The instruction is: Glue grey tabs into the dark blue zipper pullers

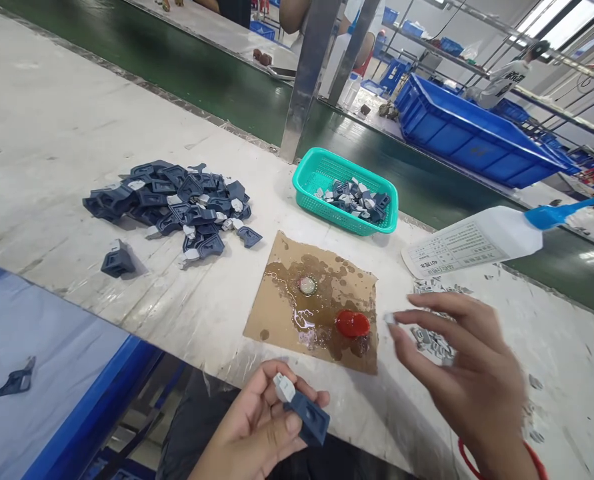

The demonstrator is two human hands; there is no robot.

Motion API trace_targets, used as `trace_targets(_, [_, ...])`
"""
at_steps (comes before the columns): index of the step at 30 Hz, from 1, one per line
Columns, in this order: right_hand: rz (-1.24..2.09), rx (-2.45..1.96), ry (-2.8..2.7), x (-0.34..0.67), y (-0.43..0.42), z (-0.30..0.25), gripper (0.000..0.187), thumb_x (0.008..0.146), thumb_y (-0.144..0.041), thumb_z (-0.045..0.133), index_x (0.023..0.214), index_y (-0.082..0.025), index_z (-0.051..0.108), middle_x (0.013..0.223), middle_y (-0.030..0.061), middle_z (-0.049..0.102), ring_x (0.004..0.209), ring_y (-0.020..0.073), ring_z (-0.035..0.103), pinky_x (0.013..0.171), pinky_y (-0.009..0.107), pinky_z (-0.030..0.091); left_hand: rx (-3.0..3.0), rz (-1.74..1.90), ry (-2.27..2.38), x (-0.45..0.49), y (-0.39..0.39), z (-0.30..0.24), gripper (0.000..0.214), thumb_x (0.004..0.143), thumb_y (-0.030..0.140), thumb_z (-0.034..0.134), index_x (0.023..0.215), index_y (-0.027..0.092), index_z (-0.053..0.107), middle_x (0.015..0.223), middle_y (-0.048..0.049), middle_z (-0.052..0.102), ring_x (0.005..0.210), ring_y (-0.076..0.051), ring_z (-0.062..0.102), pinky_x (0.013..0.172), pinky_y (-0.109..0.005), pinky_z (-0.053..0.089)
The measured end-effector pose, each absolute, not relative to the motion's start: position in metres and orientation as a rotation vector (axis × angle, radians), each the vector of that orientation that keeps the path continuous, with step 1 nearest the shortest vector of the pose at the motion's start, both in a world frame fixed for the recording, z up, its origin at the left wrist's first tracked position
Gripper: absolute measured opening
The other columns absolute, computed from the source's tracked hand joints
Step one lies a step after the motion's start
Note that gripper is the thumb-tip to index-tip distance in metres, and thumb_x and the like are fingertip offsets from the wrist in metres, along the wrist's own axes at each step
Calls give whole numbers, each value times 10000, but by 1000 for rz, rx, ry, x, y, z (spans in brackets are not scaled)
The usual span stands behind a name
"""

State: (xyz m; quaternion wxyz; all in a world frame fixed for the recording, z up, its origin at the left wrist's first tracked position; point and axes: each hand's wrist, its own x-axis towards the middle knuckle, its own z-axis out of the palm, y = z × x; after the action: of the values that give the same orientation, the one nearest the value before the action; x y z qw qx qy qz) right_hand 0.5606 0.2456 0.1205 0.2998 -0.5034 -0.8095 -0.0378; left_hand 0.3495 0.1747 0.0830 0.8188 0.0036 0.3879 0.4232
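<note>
My left hand (261,427) is closed around a dark blue plastic part (309,419) with a light grey piece (283,388) at its upper end. Between the thumb and a fingertip of my right hand (461,363) is a small light grey piece (390,319), held just right of a cardboard sheet (271,313). Glossy wet liquid spreads over the cardboard, where a red cap (353,324) and a small round disc (307,285) lie. Under and behind my right hand are loose small grey pieces (434,343).
A pile of blue-grey parts (177,200) lies at left, with a single part (117,260) before it. A green basket (304,193) holds similar pieces. A white glue bottle (477,240) lies tilted at right. Beyond are a metal post (309,80), a blue bin (477,140) and other people.
</note>
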Motion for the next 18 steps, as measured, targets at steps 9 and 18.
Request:
trace_targets(9, [76,-1367,-2081,553,233,120,57,783,-216,620,831,-244,611,903,32,589,866,185,536,792,367,422,277,977,899,360,172,71,238,661,339,771,860,243,683,894,-27,726,897,-131,628,741,-175,448])
trace_targets(18, [409,-1199,-2071,519,207,116,76,713,-146,607,748,-213,608,792,44,616,752,164,595,627,282,524,348,1092,999,366,174,79,162,700,277,735,849,221,706,845,-20,725,850,-137,640,762,-164,466])
